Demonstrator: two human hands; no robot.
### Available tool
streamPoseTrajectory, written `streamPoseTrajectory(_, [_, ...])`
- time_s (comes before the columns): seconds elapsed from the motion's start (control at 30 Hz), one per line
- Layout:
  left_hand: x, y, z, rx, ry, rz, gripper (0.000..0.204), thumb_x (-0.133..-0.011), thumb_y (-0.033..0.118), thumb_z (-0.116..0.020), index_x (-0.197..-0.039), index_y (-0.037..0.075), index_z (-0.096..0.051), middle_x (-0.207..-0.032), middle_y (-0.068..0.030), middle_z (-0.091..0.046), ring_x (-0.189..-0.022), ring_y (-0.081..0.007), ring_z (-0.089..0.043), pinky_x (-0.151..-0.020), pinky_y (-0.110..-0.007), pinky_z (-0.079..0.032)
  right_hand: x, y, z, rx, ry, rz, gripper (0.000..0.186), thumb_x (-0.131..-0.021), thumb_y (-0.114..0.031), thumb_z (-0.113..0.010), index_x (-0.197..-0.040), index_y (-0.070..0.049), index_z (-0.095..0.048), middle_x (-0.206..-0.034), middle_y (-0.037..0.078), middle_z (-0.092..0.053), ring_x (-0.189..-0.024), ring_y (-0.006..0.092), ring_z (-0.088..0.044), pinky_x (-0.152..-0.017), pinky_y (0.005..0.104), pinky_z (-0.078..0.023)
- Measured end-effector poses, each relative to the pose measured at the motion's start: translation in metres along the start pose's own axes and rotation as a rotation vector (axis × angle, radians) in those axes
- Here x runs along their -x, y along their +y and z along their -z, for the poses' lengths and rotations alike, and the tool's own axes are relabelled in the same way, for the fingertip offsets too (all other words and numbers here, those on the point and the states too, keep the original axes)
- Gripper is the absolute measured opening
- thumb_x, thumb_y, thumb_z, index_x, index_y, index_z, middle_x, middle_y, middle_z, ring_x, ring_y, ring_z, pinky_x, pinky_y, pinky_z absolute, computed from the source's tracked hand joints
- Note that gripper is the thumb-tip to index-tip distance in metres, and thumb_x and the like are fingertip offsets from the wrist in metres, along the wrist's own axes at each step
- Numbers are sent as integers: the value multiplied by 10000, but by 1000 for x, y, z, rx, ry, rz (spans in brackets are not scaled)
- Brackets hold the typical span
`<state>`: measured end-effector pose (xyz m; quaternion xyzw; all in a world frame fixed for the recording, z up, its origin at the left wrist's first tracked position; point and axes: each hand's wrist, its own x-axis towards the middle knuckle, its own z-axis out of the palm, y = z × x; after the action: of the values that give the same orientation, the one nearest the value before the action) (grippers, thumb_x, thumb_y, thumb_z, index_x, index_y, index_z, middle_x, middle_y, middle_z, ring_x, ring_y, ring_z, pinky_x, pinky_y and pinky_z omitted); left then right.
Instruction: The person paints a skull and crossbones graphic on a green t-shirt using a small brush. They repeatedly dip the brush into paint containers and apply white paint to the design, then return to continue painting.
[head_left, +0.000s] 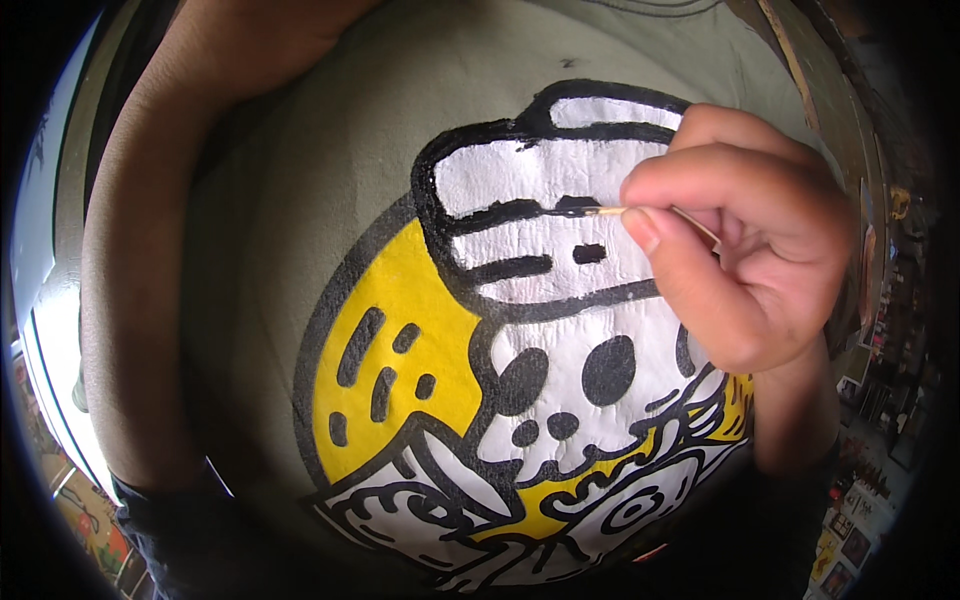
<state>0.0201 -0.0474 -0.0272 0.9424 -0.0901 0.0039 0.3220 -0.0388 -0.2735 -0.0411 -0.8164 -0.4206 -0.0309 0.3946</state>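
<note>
Pinched between the thumb and fingers of my right hand (750, 240) is a fine paintbrush (606, 211) with a thin pale handle. Its dark tip touches the painted picture, at a black line across the white hat-like shape (510, 175). The picture is on an olive-grey cloth (270, 220) that looks like a garment. Below the hat shape are a white skull face (560, 390) with black eye spots and a yellow disc (385, 370) edged in black. My left hand (285, 35) rests at the far edge of the cloth; the upper border cuts off its fingers.
My left forearm (135, 300) curves along the cloth's left side. A wooden edge (800, 70) runs past the upper right. Beyond it, at the right rim, lie many small blurred items. Colourful pictures (95, 525) show at the lower left.
</note>
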Motion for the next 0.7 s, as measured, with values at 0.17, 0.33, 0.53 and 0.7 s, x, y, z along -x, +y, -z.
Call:
streamPoseTrajectory(0.17, [-12, -58, -13, 132, 83, -331, 226, -766, 226, -751, -770, 56, -603, -674, -7, -590, -638, -85, -537, -597, -256, -434, 7, 1, -2, -401, 188, -160, 153, -742, 105, -549, -877, 71, -610, -729, 66, -550, -580, 64, -432, -527, 195, -312])
streamPoseTrajectory(0.33, [-4, -44, -6, 26, 197, -308, 350, -701, 321, -786, -707, 37, -581, -577, -50, -545, -531, -152, -455, -540, -287, -411, 6, -3, 21, -550, 606, -302, 109, -803, -20, -651, -893, 39, -665, -749, 26, -638, -607, 50, -522, -539, 186, -387])
streamPoseTrajectory(0.53, [-21, -51, -20, -8, 203, -396, 300, -725, 290, -752, -768, 29, -611, -751, -111, -612, -727, -249, -580, -681, -334, -461, 86, -62, 63, -632, 896, -467, 159, -795, -23, -650, -935, 55, -650, -771, 43, -632, -612, 62, -482, -541, 195, -350])
streamPoseTrajectory(0.7, [14, -49, 2, 157, 795, -399, 295, -771, 282, -703, -865, 20, -604, -860, -133, -584, -826, -291, -559, -743, -365, -450, 208, -184, 40, -707, 1237, -367, 174, -849, -64, -585, -967, 61, -613, -671, 11, -486, -574, 68, -389, -522, 233, -293])
